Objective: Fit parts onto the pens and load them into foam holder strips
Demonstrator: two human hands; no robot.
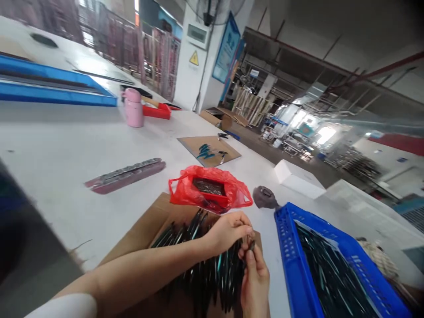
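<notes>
Above a cardboard sheet (145, 227), my left hand (228, 234) and my right hand (256, 276) meet with fingertips pinched together. A small dark tip (252, 245) shows at the right hand's fingers; it looks like the end of a slender dark green piece, mostly hidden by the hand. What the left fingers pinch is too small to tell. Under my forearm and hands, many slender glossy dark green pieces (221, 276) lie side by side on the cardboard. Just beyond sits a red plastic bag (183, 187) around a red box with thin dark strips (208, 186).
At the right, a blue crate (286, 247) holds many similar dark pieces. A dark grey roundish object (265, 197) and a white box (298, 179) stand behind it. Farther off are a brown board (192, 143) with small teal pieces, a wrapped strip bundle (129, 176) and a pink bottle (134, 110).
</notes>
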